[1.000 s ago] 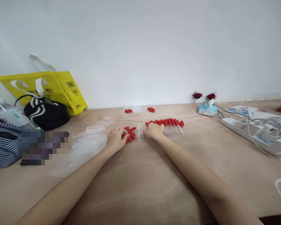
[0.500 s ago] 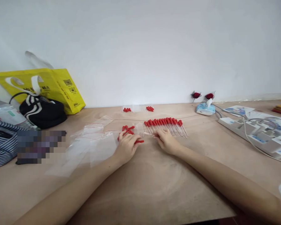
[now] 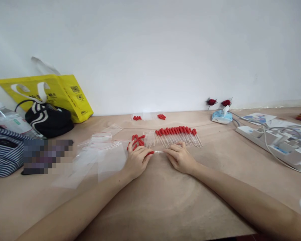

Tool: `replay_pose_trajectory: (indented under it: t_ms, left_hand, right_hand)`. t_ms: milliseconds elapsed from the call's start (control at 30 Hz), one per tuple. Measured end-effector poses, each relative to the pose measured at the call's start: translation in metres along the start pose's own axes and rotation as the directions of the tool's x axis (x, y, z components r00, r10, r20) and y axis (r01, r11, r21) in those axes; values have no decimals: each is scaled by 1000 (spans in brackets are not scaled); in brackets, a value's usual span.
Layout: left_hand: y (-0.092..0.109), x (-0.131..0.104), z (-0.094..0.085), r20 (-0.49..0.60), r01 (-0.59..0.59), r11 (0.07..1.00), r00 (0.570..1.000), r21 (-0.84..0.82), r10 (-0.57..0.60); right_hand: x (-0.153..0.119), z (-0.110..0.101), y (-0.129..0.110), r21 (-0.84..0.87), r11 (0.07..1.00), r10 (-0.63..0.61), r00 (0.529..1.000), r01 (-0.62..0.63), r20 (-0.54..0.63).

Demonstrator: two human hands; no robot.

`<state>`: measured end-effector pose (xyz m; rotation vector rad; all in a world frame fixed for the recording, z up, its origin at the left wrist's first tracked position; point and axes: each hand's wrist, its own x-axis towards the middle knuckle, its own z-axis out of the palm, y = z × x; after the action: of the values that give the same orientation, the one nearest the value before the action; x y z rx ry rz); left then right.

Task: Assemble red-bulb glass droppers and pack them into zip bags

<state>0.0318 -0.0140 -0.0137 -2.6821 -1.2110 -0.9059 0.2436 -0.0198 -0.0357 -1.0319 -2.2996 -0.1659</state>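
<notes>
Just in front of the row of red-topped tubes (image 3: pixel 179 132), our left hand (image 3: pixel 137 159) clamps a smooth red bulb (image 3: pixel 149 153), partly covered, while our right hand (image 3: pixel 181 157) pinches a slim, clear, shiny tube (image 3: pixel 159 152) whose end meets, or nearly meets, it. Left of the row we see bare tubes (image 3: pixel 149 139), loose red bulbs (image 3: pixel 140 142) and flat clear bags (image 3: pixel 111 160).

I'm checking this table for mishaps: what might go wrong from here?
The thin clear tube in the right hand lines up with the red bulb in the left hand; pushed askew, it might slip or bend. The right hand sits close to the row of red-topped tubes, so a finger could knock it out of line. The loose red bulbs beside the left hand might roll if nudged.
</notes>
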Motion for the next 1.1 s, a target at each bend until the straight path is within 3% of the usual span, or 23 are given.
replay_pose_trajectory:
  t_ms: [333,500,700,900,1100]
  left_hand:
    - [-8,-1,3,-100,30,998,994,-53,-35]
    - [-12,-1,4,-56,94,991,993,-95,-100]
    - [-7,-3,-1,21,-47,996,999,-80,49]
    - [-4,-3,-1,58,-164,983,984,-84,169]
    - [-3,-1,1,32,-238,965,970,-106,243]
  right_hand:
    - [1,9,-10,3,996,-90,996,90,-28]
    - [3,13,-12,66,993,-94,995,95,-13]
    - [4,8,-4,0,985,-175,984,175,38]
    - [3,6,-8,5,987,-158,987,158,29]
    - [4,7,-13,60,987,-150,988,147,41]
